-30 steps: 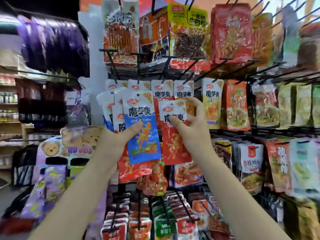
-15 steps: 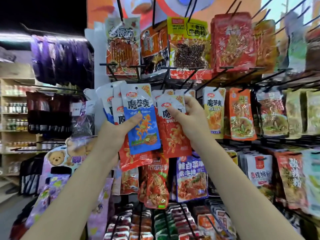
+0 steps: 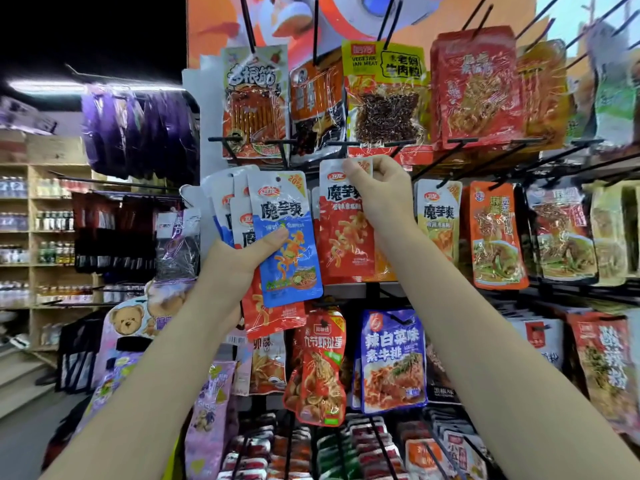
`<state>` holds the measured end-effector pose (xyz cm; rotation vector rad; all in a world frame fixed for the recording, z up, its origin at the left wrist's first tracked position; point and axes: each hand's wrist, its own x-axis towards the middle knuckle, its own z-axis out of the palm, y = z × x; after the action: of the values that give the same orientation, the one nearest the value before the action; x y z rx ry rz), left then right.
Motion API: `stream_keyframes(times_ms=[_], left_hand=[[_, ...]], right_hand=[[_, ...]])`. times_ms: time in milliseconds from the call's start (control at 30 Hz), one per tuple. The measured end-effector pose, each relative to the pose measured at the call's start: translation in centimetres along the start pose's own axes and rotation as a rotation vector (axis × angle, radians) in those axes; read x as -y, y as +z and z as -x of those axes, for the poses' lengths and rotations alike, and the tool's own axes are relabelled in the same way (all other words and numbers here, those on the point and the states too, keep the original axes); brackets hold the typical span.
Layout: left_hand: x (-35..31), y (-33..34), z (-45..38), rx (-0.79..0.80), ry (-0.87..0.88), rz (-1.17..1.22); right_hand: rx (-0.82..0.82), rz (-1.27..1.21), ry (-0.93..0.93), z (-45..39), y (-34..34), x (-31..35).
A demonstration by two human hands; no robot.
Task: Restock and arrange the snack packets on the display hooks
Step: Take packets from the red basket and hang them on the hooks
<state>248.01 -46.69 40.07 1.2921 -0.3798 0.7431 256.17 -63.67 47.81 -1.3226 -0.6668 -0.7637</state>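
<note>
- The red packet (image 3: 346, 237) hangs flat against the rack in the middle row, its white top edge raised to just under a black hook bar (image 3: 341, 144).
- The right hand (image 3: 382, 194) pinches that top edge, thumb in front and fingers curled tight around the corner; whether the hang hole is on a hook cannot be told.
- Just to the left, the left hand (image 3: 235, 258) holds a fanned stack of packets, with a blue packet (image 3: 287, 244) in front.
- The left thumb presses across the blue packet's face and the other fingers are hidden behind the stack, so it is a closed grip on the bundle.
- Behind the blue one, at least 2 more white-topped packets (image 3: 228, 199) peek out on the left, and a red one (image 3: 270, 317) hangs lower beneath the hand.
- To the right of the red packet, a yellow packet (image 3: 438, 216) of the same brand hangs on its hook, then an orange packet (image 3: 497, 237) beside it.
- Above, the top row carries larger bags, among them a yellow-labelled bag (image 3: 386, 95) with dark contents.
- Below, a red shrimp-printed bag (image 3: 322, 368) and a blue bag (image 3: 393, 362) hang side by side.
- Far left, wooden shelves (image 3: 38, 237) hold rows of bottles.
</note>
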Motion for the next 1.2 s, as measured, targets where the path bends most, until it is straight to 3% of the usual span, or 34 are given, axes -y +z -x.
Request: stream_keyframes(times_ms=[433,667,1000,1200], left_hand=[[0.2,-0.2,0.1,-0.009,-0.012,0.002],[0.2,-0.3,0.2,-0.006,-0.006,-0.010],[0.0,-0.3,0.6,-0.014,-0.024,-0.017],[0.1,-0.3,0.9,-0.016,-0.038,-0.013]], right_hand=[[0.116,0.004,0.000,0.2,-0.3,-0.1],[0.127,-0.173,0.184,0.5,-0.1,0.6],[0.071,-0.064,0.197,0.6,0.6,1.0],[0.117,0.094,0.192,0.8,0.8,-0.6]])
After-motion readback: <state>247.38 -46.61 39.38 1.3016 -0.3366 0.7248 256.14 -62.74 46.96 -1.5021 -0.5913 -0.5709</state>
